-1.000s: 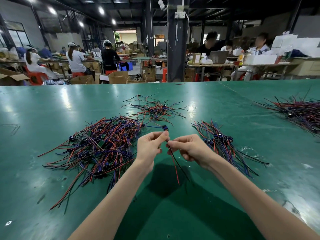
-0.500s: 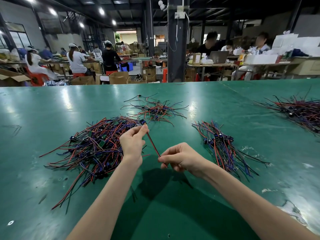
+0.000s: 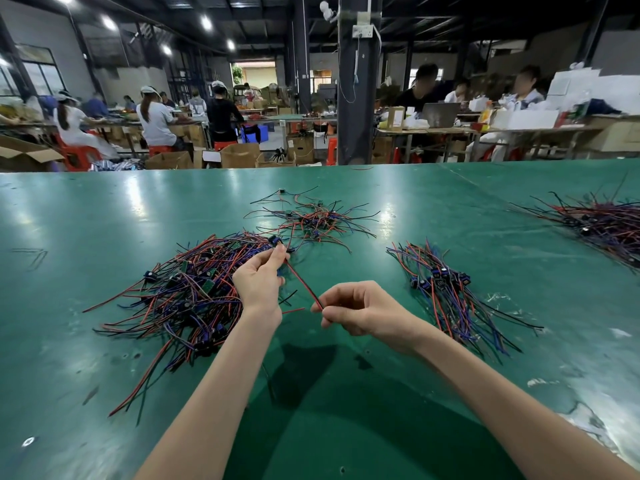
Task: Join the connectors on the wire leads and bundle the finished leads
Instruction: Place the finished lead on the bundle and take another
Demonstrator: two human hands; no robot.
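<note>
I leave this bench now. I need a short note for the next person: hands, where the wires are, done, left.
Left hand pinches the lead near its connector; right hand pinches its tail, wire taut between.
Big pile lies left, bunch right, small pile behind, on the table.
Done: the bunch looks sorted, likely finished, no tie seen.
Left: this lead, the big pile, bundling.

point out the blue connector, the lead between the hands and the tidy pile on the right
blue connector [image 3: 274, 241]: head view, middle of its blue body
lead [image 3: 302, 283]: head view, middle of the taut red and black stretch
tidy pile [image 3: 440, 278]: head view, on the connectors clustered at its middle
</note>
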